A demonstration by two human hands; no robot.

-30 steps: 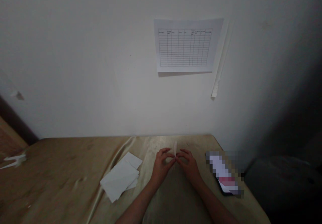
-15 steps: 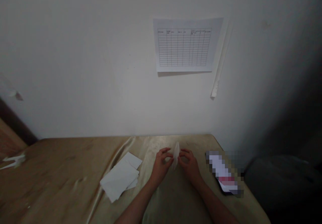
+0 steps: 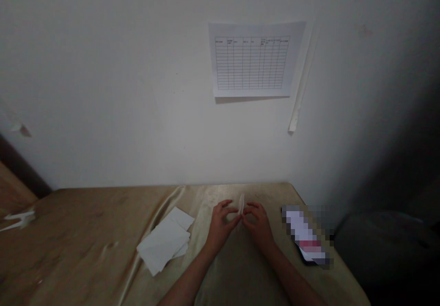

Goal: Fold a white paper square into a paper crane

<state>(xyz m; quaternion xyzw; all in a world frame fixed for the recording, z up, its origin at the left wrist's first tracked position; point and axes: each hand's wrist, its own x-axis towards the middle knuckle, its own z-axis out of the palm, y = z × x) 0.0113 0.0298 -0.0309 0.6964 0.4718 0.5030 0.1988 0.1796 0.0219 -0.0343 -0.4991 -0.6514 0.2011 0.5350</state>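
Note:
My left hand (image 3: 220,227) and my right hand (image 3: 258,224) meet over the far middle of the table (image 3: 85,232). Both pinch a small folded piece of white paper (image 3: 241,203) that stands up thin between the fingertips. The fingers of both hands are curled and pressed onto the paper. To the left of my left hand lies a loose stack of white paper sheets (image 3: 164,245) on the tan cloth.
A phone (image 3: 305,236) with a blurred screen lies to the right of my right hand, near the table's right edge. A printed table sheet (image 3: 252,61) hangs on the wall above. A white object (image 3: 19,219) lies at the far left. Dark space lies beyond the right edge.
The folded paper has been pressed narrower between my fingertips, and both hands have shifted slightly; the rest of the table is unchanged.

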